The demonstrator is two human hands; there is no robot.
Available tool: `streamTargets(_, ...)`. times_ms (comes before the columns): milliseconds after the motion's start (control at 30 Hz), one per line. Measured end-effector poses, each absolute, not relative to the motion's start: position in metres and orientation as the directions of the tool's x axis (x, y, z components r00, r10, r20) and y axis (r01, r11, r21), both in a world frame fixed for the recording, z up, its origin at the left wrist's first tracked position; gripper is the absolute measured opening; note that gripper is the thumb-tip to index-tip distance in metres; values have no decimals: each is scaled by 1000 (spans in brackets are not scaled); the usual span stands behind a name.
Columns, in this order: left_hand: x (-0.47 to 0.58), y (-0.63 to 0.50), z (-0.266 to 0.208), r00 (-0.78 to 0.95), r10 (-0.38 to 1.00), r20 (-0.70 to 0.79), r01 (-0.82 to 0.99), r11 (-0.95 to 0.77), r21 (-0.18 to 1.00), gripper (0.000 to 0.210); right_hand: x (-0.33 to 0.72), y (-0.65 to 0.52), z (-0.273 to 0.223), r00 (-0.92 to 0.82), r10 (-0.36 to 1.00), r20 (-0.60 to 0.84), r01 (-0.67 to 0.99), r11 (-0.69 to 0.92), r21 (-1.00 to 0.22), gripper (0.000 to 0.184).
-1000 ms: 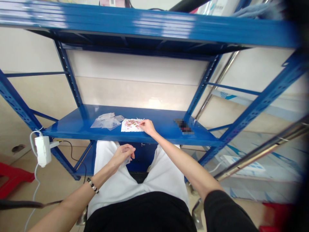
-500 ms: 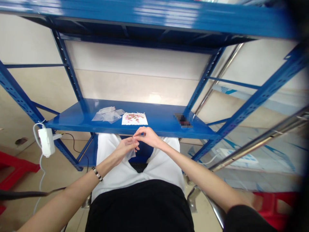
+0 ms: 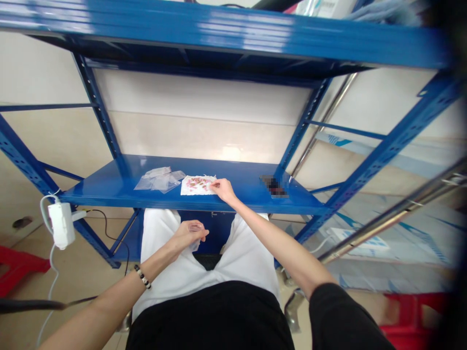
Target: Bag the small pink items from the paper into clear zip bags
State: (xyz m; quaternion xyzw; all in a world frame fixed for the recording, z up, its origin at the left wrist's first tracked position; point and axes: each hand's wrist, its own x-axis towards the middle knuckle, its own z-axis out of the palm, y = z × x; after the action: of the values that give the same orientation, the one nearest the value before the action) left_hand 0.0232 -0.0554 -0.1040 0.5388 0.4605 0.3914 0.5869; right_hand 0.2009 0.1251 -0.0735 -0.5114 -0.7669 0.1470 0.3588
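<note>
Above my lap, my left hand is closed on a clear plastic bag, which hangs below the fingers. My right hand reaches to the right edge of a white cloth or paper sheet on the blue shelf. Small pink and greenish pieces lie scattered on that sheet. The right fingertips are pinched together over its edge; what is between them, if anything, is too small to make out. Left of the sheet lies a loose pile of flat clear plastic bags.
A blurred dark flat object lies on the right of the blue shelf. Overhead runs the upper shelf's blue beam. A white power strip hangs by the left post. Red stools stand on both sides.
My right hand has left the plastic bag at my left hand and moved forward to the sheet with the small pieces. My left hand still holds the bag, slightly lower in view.
</note>
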Motion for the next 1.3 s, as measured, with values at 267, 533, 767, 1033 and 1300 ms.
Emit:
streamTargets(267,18,-48,-111,217,966,-139,83,123,989,35,185,118,-74,-269,855,444,773,466,-429,17)
streamTargets(533,19,-44,-112,200,969,-144,92,128,987,32,194,101,-64,-272,800,535,713,541,-447,14)
streamTargets(767,21,-51,-112,215,967,-136,106,115,988,33,197,96,-63,-282,846,452,752,487,-443,10)
streamTargets(1033,21,-46,-109,241,964,-115,100,93,991,30,186,116,-78,-222,885,410,744,425,-515,11)
streamTargets(1300,16,-46,-104,242,966,-94,37,88,995,32,175,66,-56,-297,816,496,462,577,-673,8)
